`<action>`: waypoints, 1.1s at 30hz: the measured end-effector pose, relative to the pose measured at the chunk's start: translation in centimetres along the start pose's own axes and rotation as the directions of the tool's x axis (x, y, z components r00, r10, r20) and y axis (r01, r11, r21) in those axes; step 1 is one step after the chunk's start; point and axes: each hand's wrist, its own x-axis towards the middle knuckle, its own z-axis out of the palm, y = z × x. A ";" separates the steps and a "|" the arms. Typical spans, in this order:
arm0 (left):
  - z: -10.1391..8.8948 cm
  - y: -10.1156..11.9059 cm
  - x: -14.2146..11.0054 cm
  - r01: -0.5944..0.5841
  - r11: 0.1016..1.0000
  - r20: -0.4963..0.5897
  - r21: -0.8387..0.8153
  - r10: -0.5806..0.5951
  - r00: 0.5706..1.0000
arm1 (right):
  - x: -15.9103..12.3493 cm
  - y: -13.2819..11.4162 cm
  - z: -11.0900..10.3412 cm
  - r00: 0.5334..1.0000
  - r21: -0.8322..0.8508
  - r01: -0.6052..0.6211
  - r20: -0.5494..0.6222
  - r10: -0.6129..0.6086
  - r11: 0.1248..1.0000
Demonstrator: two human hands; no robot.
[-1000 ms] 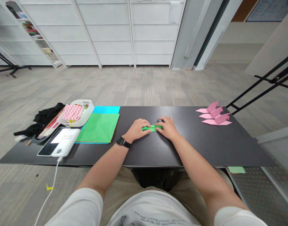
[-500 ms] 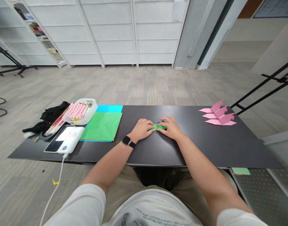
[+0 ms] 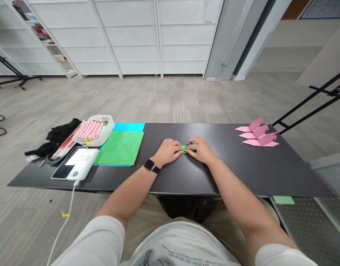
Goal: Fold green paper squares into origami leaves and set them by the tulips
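A small folded green paper piece (image 3: 184,149) lies on the black table (image 3: 242,170), in the middle. My left hand (image 3: 167,151) presses on its left end with fingers curled down. My right hand (image 3: 201,149) presses on its right end, fingertips pinched against the paper. Most of the piece is hidden under my fingers. A watch sits on my left wrist.
Green and blue paper sheets (image 3: 120,147) lie to the left. Further left are a white tray (image 3: 96,131) with patterned paper, a phone on a white power bank (image 3: 75,167), and black cloth (image 3: 60,135). Three folded pink paper shapes (image 3: 258,135) sit at the far right.
Both hands have drawn a little closer together over the green piece, so less of it shows. The camera view shifted slightly.
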 end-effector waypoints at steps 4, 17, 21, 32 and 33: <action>-0.2 0.3 0.0 0.006 1.000 -0.001 0.004 -0.006 1.000 | 0.1 -0.2 -0.3 1.000 0.034 -0.019 0.003 0.019 0.999; -0.2 0.9 0.1 0.039 0.999 -0.048 0.025 -0.038 0.998 | 0.0 -0.3 0.3 0.996 0.021 -0.079 0.044 0.078 0.997; -0.2 1.2 0.2 0.056 0.997 -0.057 0.046 -0.053 0.997 | 0.2 -0.3 0.6 0.996 0.035 -0.087 0.012 0.087 0.996; -0.3 1.7 0.3 0.035 0.995 -0.103 0.098 -0.025 0.994 | 0.6 -1.8 -0.3 0.996 -0.057 0.032 -0.083 -0.037 0.998; -0.3 1.7 0.4 0.035 0.993 -0.109 0.114 -0.023 0.994 | 0.6 -2.1 -0.3 0.995 -0.069 0.046 -0.087 -0.052 0.997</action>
